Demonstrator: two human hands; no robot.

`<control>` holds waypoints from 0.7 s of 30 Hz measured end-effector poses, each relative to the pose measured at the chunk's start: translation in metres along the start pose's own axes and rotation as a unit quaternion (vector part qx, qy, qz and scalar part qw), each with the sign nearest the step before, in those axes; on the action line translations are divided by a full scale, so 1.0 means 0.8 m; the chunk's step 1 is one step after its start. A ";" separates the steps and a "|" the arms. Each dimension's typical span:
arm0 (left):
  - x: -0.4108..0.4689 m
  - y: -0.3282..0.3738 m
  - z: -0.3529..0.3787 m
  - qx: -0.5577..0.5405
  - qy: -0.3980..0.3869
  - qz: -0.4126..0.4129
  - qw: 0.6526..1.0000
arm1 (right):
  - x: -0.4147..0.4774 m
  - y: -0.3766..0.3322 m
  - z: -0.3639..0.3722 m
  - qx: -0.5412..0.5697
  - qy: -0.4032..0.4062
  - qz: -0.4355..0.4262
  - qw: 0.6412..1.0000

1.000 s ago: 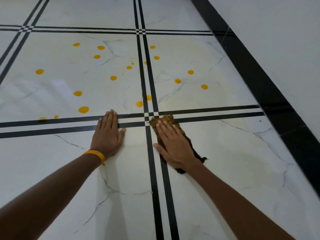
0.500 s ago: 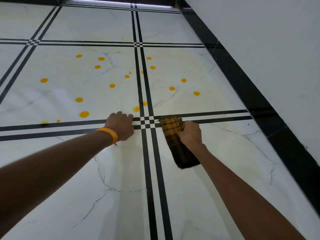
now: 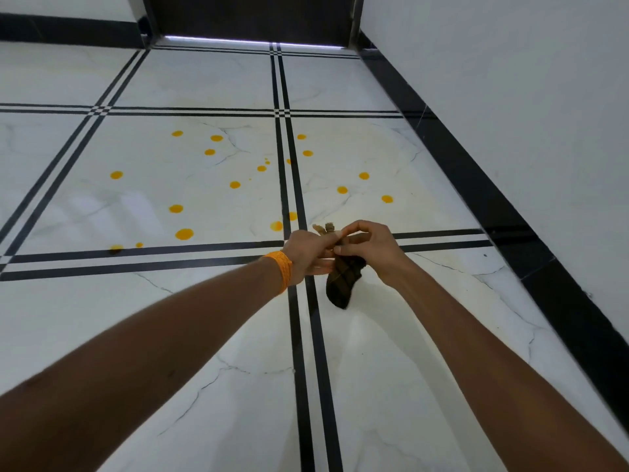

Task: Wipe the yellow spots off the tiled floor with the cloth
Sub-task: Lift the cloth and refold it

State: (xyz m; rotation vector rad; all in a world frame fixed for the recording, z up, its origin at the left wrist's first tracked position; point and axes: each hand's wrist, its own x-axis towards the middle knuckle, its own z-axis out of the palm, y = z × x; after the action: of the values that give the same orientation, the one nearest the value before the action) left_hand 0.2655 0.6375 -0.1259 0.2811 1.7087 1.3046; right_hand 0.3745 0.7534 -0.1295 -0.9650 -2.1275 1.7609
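Holding one cloth (image 3: 342,284): left hand (image 3: 303,253), right hand (image 3: 371,250); twenty-odd yellow spots (image 3: 184,234)

We see a glossy, marble-veined tiled floor (image 3: 204,335) mirroring light across the lower frame, a soft woven cloth (image 3: 342,284) frayed at its tip at centre, a matt painted wall (image 3: 510,80) upper right, and polished black skirting (image 3: 503,229) beneath it.

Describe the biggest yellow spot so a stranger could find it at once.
Start at the black double stripe crossing the floor, level with the left hand and right hand holding the cloth. On the tile just beyond it, left of the lengthwise stripes, lies the spot. It is the largest blob there, nearer the stripe than the smaller spot beyond it.
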 end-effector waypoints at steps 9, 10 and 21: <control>-0.024 0.035 -0.015 -0.109 0.038 0.141 0.983 | -0.006 -0.058 -0.012 0.102 -0.052 0.067 0.991; -0.025 0.038 -0.017 -0.115 0.042 0.148 0.981 | -0.006 -0.067 -0.013 0.108 -0.055 0.069 0.990; -0.036 0.043 -0.048 0.117 0.248 0.142 0.951 | -0.010 -0.101 -0.030 -0.097 0.164 -0.091 0.977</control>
State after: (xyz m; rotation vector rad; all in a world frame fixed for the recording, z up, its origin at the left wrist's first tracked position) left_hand 0.2399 0.6085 -0.0816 0.3676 2.3267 1.4638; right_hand 0.3659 0.7620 -0.0454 -0.9909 -2.1181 1.2305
